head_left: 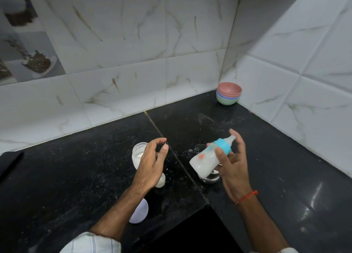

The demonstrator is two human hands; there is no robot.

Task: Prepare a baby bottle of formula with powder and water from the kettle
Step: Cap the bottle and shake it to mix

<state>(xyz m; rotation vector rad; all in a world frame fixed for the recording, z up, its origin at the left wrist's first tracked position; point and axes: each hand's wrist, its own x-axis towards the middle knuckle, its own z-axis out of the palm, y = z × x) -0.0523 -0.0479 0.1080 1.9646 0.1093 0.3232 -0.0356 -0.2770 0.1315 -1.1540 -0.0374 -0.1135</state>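
My right hand (231, 165) holds the baby bottle (206, 158) tilted, teat up and to the right, over the black counter. The bottle has a blue collar and holds white milky liquid. My left hand (152, 161) hovers to its left with the fingers loosely apart and nothing in it. Behind that hand stands an open glass jar of white powder (137, 154). A small clear cap (161, 182) lies by my left wrist. A steel vessel (211, 178) sits on the counter under the bottle, mostly hidden. No kettle is visible.
A pale lilac lid (140, 211) lies on the counter (85, 176) under my left forearm. Stacked coloured bowls (228, 93) stand in the back corner by the tiled walls. A dark object (9, 163) lies at the far left edge. Powder specks dot the counter.
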